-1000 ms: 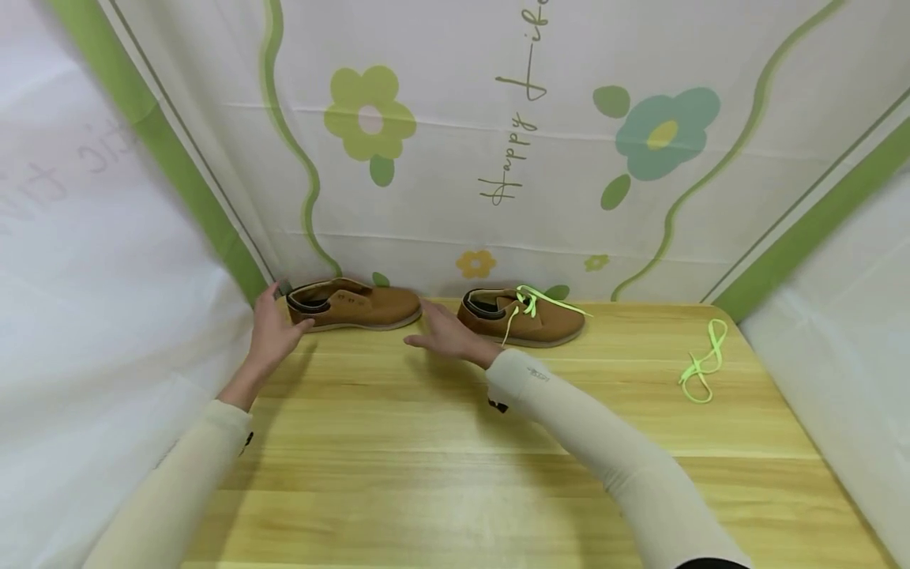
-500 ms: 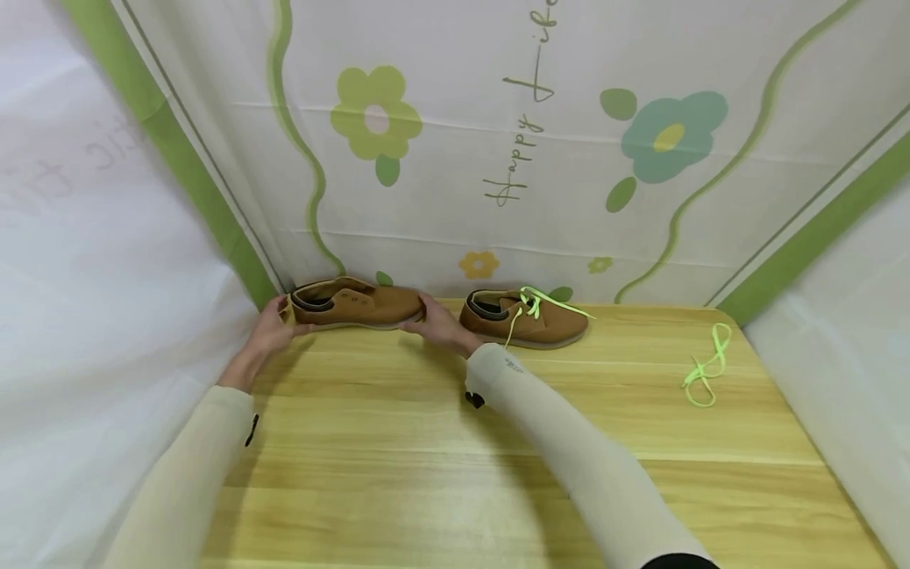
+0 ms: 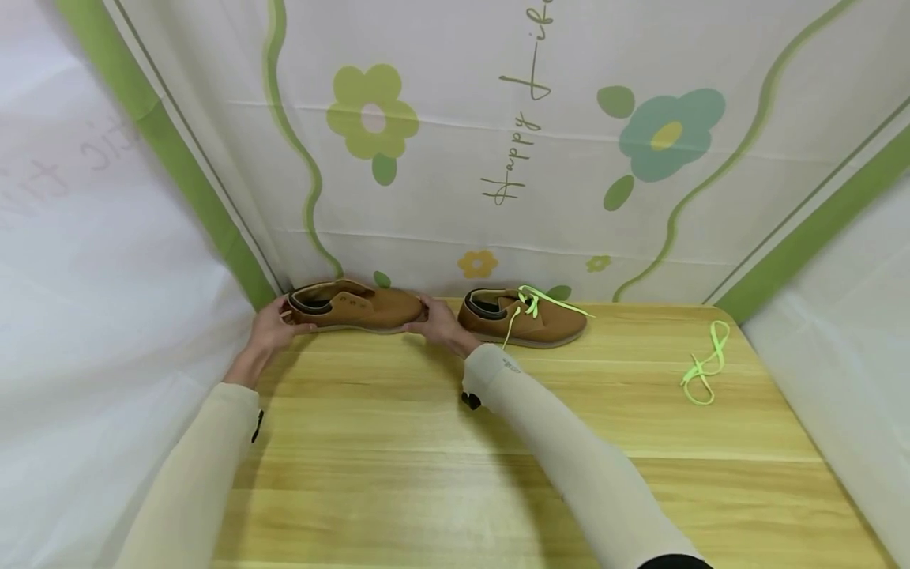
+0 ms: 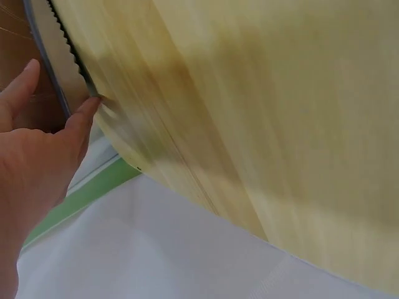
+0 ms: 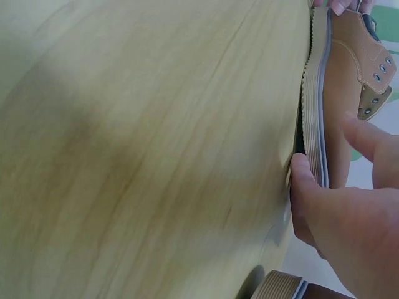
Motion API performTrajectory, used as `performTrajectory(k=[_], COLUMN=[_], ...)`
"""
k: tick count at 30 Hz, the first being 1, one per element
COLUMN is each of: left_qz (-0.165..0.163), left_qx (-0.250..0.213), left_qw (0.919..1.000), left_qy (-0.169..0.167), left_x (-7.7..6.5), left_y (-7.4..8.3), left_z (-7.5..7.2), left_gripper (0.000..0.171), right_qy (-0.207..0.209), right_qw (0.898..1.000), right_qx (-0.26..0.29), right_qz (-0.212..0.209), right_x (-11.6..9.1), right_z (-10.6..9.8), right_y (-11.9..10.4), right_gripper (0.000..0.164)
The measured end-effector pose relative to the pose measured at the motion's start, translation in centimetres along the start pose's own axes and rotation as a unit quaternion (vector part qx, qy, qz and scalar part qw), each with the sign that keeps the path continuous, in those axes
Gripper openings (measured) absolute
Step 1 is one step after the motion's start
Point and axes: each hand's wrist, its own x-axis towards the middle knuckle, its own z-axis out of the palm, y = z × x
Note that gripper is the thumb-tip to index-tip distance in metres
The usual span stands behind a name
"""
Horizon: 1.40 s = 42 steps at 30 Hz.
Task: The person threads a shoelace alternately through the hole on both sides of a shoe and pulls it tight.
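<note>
A brown shoe (image 3: 389, 307) with bare eyelets and no lace stands on the wooden table by the back wall, toe to the right. My left hand (image 3: 272, 327) grips its heel, thumb along the near side. At the toe, my right hand (image 3: 439, 325) holds the front end between thumb and fingers. In the right wrist view the shoe's ribbed sole (image 5: 317, 93) shows beside my fingertips, with a dark gap under part of it. The left wrist view shows my left hand (image 4: 37, 162) at the heel, one fingertip at the sole's lower edge.
Just right of my right hand stands a matching brown shoe (image 3: 558, 324) with a neon-green lace tied in it. A loose neon-green shoelace (image 3: 705, 365) lies at the table's right. White fabric walls (image 3: 455, 158) with printed flowers enclose the back and sides of the table (image 3: 398, 474).
My right hand has moved left and closed around the toe. My left hand has closed in on the heel. The shoe stays about where it was.
</note>
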Motion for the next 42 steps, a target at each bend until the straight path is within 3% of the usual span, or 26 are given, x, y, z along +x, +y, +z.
performTrajectory(k=[6,9,14,23,28,33,38,42], left_qz=[0.025,0.040,0.053,0.070,0.106,0.128,0.155,0.166], left_qx=[0.051,0.064,0.081,0.095,0.107,0.133,0.129,0.123], left_qw=[0.9983,0.9971,0.9953,0.9928,0.9883,0.9827,0.9792,0.9780], left_qy=[-0.011,-0.006,0.000,-0.022,-0.022,-0.021,-0.024,-0.031], left_x=[-1.0,-1.6,-2.6,-4.9,-6.4,-7.6,-8.5,-9.6], left_y=[0.0,-0.3,-0.4,1.7,3.6,5.3,6.4,7.1], left_z=[-0.3,-0.4,-0.9,-1.3,-0.2,1.7,3.9,5.5], left_gripper=[0.084,0.081,0.084,0.095,0.092,0.096,0.086,0.083], right_qy=[0.027,0.030,0.034,0.048,0.055,0.062,0.060,0.057], right_qw=[0.999,0.999,0.997,0.991,0.987,0.985,0.989,0.993], right_qx=[-0.035,-0.037,-0.064,-0.106,-0.126,-0.151,-0.125,-0.099], right_qz=[0.008,0.011,-0.010,-0.066,-0.081,-0.064,-0.052,-0.024], right_x=[-0.5,-0.9,-1.9,-5.4,-7.7,-10.3,-13.2,-15.4], right_z=[-0.2,-0.2,-0.1,-1.8,-3.6,-5.5,-7.3,-8.5], right_y=[0.1,0.0,-0.4,-1.6,-1.3,-0.6,0.1,0.6], right_gripper=[0.065,0.067,0.060,0.056,0.055,0.061,0.060,0.067])
